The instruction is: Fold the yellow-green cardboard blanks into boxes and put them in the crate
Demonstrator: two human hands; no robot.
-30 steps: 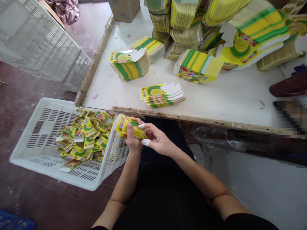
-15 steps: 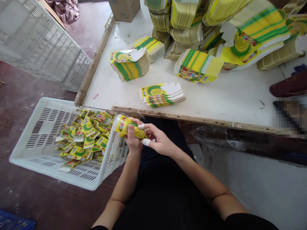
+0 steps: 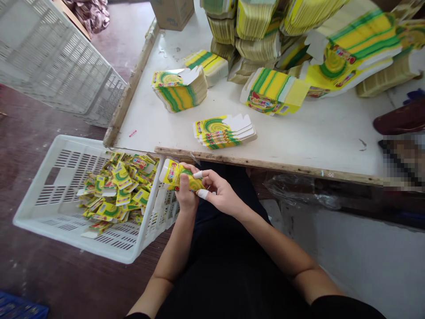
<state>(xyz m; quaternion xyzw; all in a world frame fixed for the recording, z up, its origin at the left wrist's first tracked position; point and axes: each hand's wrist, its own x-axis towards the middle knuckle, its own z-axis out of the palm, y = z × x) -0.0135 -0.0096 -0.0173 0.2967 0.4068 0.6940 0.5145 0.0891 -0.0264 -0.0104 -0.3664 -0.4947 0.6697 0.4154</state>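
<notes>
A small yellow and green printed carton is held in front of my body, just right of the crate's rim. My left hand is closed around it, thumb lying across its printed face. At the carton's right end, my right hand pinches it between thumb and fingers; white tape wraps the thumb and one finger. The white plastic crate beside me holds many similar cartons in a loose heap. On the table above my hands lies a fanned stack of flat cartons.
The white table has a wooden edge strip close to my hands. Bundles of flat cartons stand on it, with tall piles behind. White crates are stacked at the left. A dark red cylinder lies at the right.
The carton and my left hand have shifted very slightly to the right. Both hands keep their hold on it; the crate and the table's contents look the same.
</notes>
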